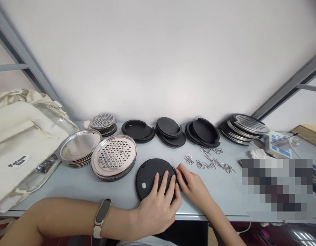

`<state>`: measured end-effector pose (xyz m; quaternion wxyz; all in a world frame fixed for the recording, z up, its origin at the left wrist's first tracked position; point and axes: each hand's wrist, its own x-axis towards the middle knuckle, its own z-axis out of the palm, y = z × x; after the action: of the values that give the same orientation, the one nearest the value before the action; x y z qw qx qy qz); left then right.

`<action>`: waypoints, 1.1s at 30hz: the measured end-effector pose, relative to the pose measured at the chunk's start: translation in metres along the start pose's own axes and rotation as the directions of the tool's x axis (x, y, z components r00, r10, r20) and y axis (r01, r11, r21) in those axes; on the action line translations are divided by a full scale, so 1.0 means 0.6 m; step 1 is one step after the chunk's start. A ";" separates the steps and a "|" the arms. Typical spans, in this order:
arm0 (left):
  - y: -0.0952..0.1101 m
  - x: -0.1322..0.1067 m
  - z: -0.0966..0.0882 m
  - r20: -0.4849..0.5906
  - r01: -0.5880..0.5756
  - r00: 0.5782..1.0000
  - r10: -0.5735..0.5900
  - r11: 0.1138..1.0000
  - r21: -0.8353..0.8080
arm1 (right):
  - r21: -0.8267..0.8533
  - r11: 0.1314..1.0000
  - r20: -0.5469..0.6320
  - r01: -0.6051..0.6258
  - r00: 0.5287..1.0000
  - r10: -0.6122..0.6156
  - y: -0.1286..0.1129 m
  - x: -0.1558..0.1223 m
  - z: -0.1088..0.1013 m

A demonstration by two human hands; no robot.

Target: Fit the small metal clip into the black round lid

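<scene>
A round black disc (147,174) lies flat near the table's front edge. My left hand (158,205) rests on its right half with fingers spread flat, pressing it down; a dark band sits on that wrist. My right hand (192,186) is at the disc's right edge, fingertips pinched on a small metal wire clip (174,167) against the rim. Several more wire clips (211,162) lie loose just right of the hands.
Stacks of perforated steel plates (113,157) and plain steel plates (79,147) stand at left, black discs (170,131) in piles along the wall, more steel-topped discs (246,127) at right. A cream bag (22,143) fills the far left.
</scene>
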<state>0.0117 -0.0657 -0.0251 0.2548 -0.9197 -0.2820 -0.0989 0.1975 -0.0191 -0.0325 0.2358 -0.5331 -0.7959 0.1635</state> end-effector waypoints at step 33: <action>0.000 0.001 -0.002 0.012 0.001 1.000 -0.001 1.000 -0.015 | -0.021 0.999 0.012 0.035 0.999 -0.035 0.004 0.004 0.002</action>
<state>0.0119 -0.0661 -0.0236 0.2461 -0.9220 -0.2832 -0.0957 0.1980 -0.0158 -0.0341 0.2283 -0.5204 -0.8082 0.1542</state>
